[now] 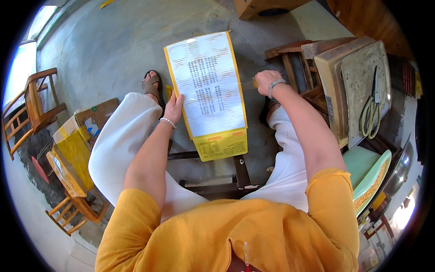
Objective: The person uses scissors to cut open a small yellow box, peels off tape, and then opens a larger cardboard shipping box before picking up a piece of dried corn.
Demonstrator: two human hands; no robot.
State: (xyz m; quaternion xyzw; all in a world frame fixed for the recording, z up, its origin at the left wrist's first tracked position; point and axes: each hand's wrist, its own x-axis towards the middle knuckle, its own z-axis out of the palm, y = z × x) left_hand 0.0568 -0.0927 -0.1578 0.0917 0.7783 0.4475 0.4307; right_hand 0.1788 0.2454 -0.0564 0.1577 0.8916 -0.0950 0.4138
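A yellow-edged carton (217, 105) stands between my knees, its white face covered with printed writing. A yellow flap (222, 146) with more writing is at its near end. My left hand (174, 107) grips the carton's left edge, thumb on the white face and the other fingers mostly hidden behind the side. Off the carton's right side, my right hand (268, 81) is closed around what looks like a roll of tape (255, 82), mostly covered by the fingers. A thin clear strip, seemingly tape, runs from it to the carton.
At right, scissors (370, 117) lie on the metal plate of a scale (348, 85). Below is a green basin (362, 170) holding grain. A wooden chair (40, 102) and a taped cardboard box (73, 149) stand at left. Another cardboard box (248, 8) is at the far side.
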